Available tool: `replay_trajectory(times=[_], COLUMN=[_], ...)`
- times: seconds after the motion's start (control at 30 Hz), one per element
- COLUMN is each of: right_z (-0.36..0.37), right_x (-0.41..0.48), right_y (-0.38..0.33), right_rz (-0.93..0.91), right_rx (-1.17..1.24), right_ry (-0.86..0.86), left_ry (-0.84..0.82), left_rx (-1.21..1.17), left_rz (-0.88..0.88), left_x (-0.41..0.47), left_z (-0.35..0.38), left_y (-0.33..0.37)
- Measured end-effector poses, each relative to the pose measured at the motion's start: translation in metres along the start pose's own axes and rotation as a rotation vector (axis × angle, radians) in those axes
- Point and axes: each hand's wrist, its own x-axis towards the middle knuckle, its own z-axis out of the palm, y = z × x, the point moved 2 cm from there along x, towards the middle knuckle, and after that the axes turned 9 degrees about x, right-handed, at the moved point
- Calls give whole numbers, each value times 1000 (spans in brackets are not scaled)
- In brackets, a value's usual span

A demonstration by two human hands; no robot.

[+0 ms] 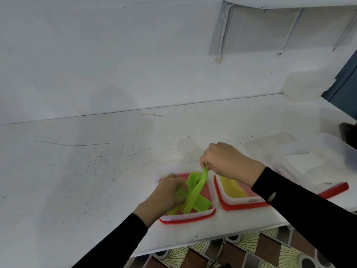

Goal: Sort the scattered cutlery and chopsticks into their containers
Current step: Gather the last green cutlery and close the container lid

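A clear container with a red base point(193, 216) sits near the table's front edge and holds several green plastic cutlery pieces point(195, 188). My left hand point(166, 192) reaches into it from the left and grips green pieces. My right hand point(226, 161) hovers over its far right corner and pinches the top end of a green piece point(204, 173) that slants down into the container. To the right stands a second red-based container point(237, 203) with yellow cutlery point(231, 187) inside, partly hidden by my right forearm.
Clear empty containers point(313, 157) stand at the right, one on a red lid point(336, 188). Another clear tub point(303, 86) stands at the back right by the wall. A thin stick point(154, 115) lies far back on the white table point(87, 171). Patterned floor shows below the table edge.
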Motion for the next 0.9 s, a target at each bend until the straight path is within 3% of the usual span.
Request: replay_trajectory(times=[0.37, 0.63, 0.9], right_z=[51, 63, 69], right_x=[9, 16, 15], right_y=[-32, -26, -19], right_rz=[29, 83, 39], right_rx=[-29, 52, -19], right_ry=[-96, 29, 165], left_ry=[59, 12, 16], left_rx=[24, 87, 133], left_rz=[-11, -4, 22], left_x=[-3, -6, -6], left_z=[-6, -5, 0], left_y=[-2, 1, -1])
